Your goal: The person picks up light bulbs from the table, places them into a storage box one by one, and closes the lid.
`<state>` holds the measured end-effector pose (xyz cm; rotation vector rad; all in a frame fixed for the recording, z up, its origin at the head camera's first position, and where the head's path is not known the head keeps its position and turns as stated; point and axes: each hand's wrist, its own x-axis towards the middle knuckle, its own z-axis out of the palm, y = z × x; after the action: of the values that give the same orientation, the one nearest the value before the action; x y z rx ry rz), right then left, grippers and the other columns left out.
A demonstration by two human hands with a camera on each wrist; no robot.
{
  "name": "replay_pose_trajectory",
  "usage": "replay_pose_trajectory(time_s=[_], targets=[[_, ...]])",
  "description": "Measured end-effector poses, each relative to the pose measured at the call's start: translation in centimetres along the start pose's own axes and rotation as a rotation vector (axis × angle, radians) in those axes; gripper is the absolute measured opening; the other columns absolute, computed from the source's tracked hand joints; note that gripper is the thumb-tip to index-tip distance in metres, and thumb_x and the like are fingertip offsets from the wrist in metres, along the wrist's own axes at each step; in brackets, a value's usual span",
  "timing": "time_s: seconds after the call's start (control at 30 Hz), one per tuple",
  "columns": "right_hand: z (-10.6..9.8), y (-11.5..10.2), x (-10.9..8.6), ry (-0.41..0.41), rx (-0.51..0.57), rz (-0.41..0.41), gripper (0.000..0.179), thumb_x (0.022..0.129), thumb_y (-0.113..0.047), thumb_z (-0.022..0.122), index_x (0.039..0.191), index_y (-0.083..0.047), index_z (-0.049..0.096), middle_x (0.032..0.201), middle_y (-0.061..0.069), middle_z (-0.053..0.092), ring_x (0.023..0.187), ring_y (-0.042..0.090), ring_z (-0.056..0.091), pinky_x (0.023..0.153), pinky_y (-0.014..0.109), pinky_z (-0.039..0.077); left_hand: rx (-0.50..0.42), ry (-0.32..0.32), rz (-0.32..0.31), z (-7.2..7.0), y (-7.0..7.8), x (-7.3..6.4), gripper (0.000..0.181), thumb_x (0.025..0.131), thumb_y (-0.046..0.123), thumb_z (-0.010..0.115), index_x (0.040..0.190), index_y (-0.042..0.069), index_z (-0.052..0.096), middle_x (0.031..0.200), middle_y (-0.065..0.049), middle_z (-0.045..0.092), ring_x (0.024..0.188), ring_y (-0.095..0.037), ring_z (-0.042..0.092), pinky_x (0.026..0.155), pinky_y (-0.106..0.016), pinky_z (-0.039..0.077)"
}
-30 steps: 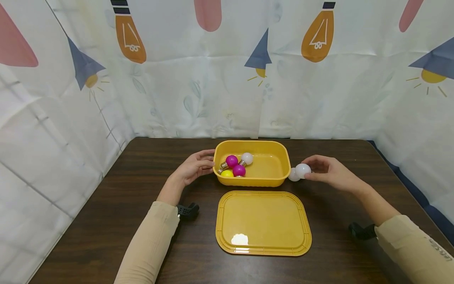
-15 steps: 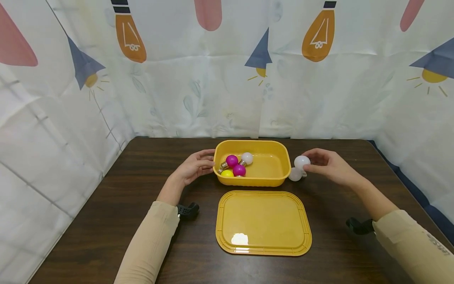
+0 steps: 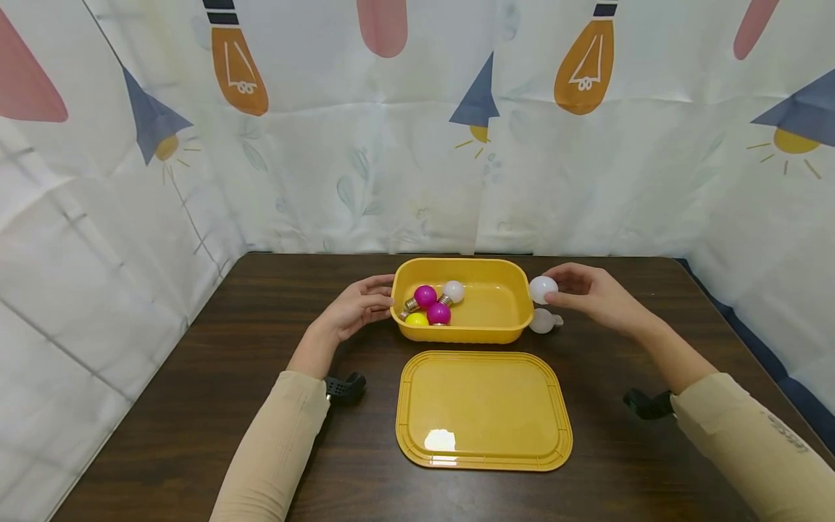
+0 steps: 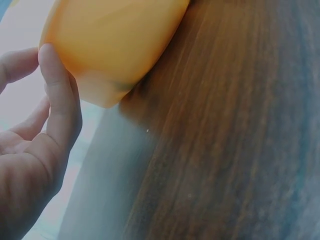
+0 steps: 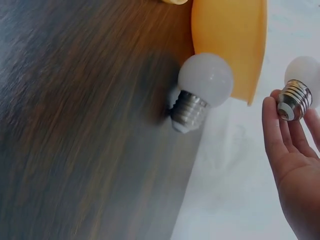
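Observation:
A yellow plastic box (image 3: 496,335) holds two magenta light bulbs (image 3: 438,314), a yellow light bulb (image 3: 417,319) and a white one (image 3: 454,291). My left hand (image 3: 357,304) touches the box's left end with its fingers extended; in the left wrist view its fingertips (image 4: 47,55) meet the box edge. My right hand (image 3: 590,293) pinches a white light bulb (image 3: 543,289) just right of the box, above the table. In the right wrist view this bulb's metal screw base (image 5: 295,100) points back toward the palm. Another white bulb (image 3: 542,321) lies on the table against the box's right end.
In front of the box lies a flat yellow lid (image 3: 484,411) on the dark wooden table (image 3: 196,406). A white printed curtain (image 3: 417,181) hangs behind and along both sides of the table.
My right hand has lifted its white bulb off the other white bulb and moved it back and left toward the box's right rim. My left hand and the box have stayed put.

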<state>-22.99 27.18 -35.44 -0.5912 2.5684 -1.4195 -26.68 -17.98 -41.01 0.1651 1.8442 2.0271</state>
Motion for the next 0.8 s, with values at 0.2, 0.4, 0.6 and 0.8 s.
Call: replay_pose_trajectory(time_s=[0.2,0.4,0.6,0.8], targets=[[0.5,-0.4,0.5,0.003,0.028,-0.03,0.04,0.099,-0.024,0.072,0.133,-0.005,0.061,0.124,0.013,0.065,0.109,0.024,0.064,0.087,0.028,0.057,-0.016,0.006,0.007,-0.1,0.0,-0.1,0.058,0.102,-0.003,0.058,0.155,0.002,0.038,0.133,-0.027,0.054,0.091,-0.02,0.067,0.084,-0.028,0.059],[1.0,-1.2,1.3,-0.012,0.013,-0.048,0.04,0.099,-0.027,0.072,0.134,-0.008,0.062,0.124,0.011,0.065,0.11,0.025,0.064,0.088,0.032,0.056,-0.001,0.002,0.01,-0.2,-0.1,-0.1,0.058,0.102,-0.002,0.059,0.156,0.003,0.038,0.133,-0.025,0.056,0.092,-0.02,0.068,0.085,-0.028,0.059],[1.6,-1.7,2.1,-0.015,0.017,-0.042,0.043,0.098,-0.028,0.073,0.134,-0.008,0.061,0.124,0.01,0.066,0.111,0.025,0.064,0.089,0.032,0.056,0.015,0.005,0.012,-0.3,-0.2,0.0,0.057,0.102,-0.001,0.059,0.155,0.003,0.038,0.134,-0.025,0.056,0.093,-0.02,0.068,0.086,-0.028,0.059],[2.1,-1.9,2.8,-0.027,0.018,-0.044,0.045,0.098,-0.028,0.073,0.135,-0.006,0.061,0.125,0.011,0.066,0.113,0.025,0.064,0.093,0.035,0.055,0.008,0.0,0.0,-0.3,-0.1,0.0,0.058,0.102,-0.001,0.059,0.156,0.003,0.038,0.135,-0.027,0.054,0.095,-0.022,0.068,0.086,-0.029,0.059]])
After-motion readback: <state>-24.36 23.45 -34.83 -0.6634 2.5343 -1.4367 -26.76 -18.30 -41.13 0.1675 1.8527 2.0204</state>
